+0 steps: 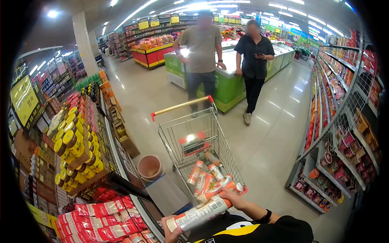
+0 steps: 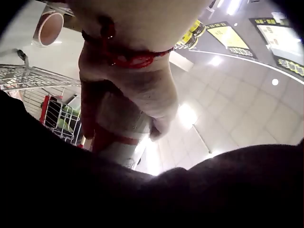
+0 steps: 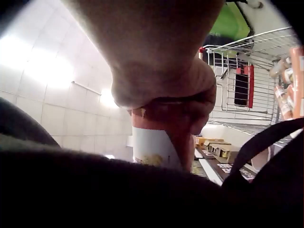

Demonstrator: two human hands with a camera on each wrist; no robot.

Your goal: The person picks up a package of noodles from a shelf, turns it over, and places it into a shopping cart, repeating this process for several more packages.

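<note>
A long cylindrical noodle pack (image 1: 201, 213) in orange and white wrapping lies across the front of my body, tilted up toward the right. My left hand (image 1: 172, 232) grips its lower left end; in the left wrist view its thumb and fingers straddle the pack (image 2: 124, 124). At the upper right end my right hand (image 1: 234, 198) holds on, fingers curling over the orange end of the pack (image 3: 159, 142) in the right wrist view. Just beyond, a wire shopping cart (image 1: 228, 149) carries several similar packs (image 1: 196, 172) in orange and white, lying loosely at its near end.
Yellow-lidded jars (image 1: 75, 141) are stacked on the left, above red and white bags (image 1: 101, 222). A pinkish bucket (image 1: 149, 167) stands beside the cart. Two people (image 1: 201, 52) stand beyond it, near green freezers (image 1: 235, 95). Stocked shelves (image 1: 336, 93) line the right side.
</note>
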